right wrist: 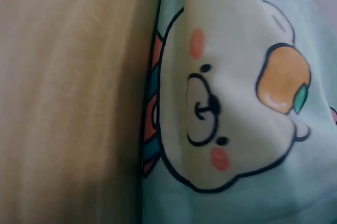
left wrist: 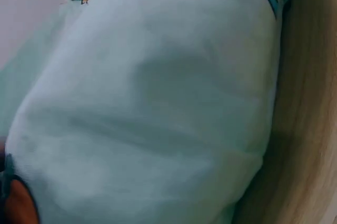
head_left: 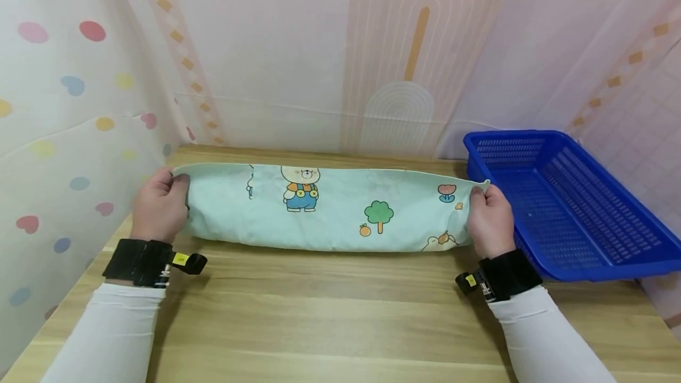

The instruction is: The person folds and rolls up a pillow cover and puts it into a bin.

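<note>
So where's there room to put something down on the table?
The biggest bare patch of table is between the white sleeves, in front of the mint cloth. Behind the cloth, only a thin strip shows before the wall hanging. It's crowded on the right, where the blue basket sits close by the right hand.

Cloth (head_left: 335,217): mint green, printed with cream bears, orange fruit, green tree, pink-and-blue flower. Basket (head_left: 569,211): solid blue. Table (head_left: 330,324): pale wood grain. Backdrop (head_left: 287,75): pale pink, orange diamonds. Side curtain (head_left: 48,93): white, multicoloured dots and hearts.
</note>
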Motion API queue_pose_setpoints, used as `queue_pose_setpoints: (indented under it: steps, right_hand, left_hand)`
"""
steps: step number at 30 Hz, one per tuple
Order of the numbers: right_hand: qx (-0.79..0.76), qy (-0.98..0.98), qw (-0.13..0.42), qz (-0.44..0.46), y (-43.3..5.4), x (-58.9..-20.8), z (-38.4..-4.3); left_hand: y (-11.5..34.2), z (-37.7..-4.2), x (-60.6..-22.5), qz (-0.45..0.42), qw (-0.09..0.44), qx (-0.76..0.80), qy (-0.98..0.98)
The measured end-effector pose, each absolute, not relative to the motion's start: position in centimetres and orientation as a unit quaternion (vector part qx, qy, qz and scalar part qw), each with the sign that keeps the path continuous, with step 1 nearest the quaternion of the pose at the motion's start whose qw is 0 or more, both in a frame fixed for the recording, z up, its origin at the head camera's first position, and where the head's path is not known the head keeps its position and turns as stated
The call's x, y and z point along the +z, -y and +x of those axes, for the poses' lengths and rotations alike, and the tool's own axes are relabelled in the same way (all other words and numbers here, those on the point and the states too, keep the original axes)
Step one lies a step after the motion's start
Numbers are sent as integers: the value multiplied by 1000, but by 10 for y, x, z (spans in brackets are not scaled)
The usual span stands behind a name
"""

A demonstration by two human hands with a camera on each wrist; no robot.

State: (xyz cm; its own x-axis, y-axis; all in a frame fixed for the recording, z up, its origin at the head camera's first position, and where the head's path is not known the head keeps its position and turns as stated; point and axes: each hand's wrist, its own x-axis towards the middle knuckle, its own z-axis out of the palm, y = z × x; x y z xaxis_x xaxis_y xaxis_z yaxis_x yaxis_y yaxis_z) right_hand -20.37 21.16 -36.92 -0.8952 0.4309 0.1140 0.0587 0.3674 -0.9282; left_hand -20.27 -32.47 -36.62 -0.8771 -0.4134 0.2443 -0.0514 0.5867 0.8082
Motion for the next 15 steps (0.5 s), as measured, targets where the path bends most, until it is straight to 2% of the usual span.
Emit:
queue_pose_setpoints:
  steps: [5,10,15]
  right_hand:
    - [550,801,177,-155,-210,-369,-212]
    - [550,802,153,-173,-211,-370,-215]
    - [566,794,134,-177,-213,-370,-218]
  left_hand:
    - [327,-206,-364,145,188,-492,838]
    - [331,-203,-364,86,169,-628,754]
    - [330,-202,-361,67,184,-686,700]
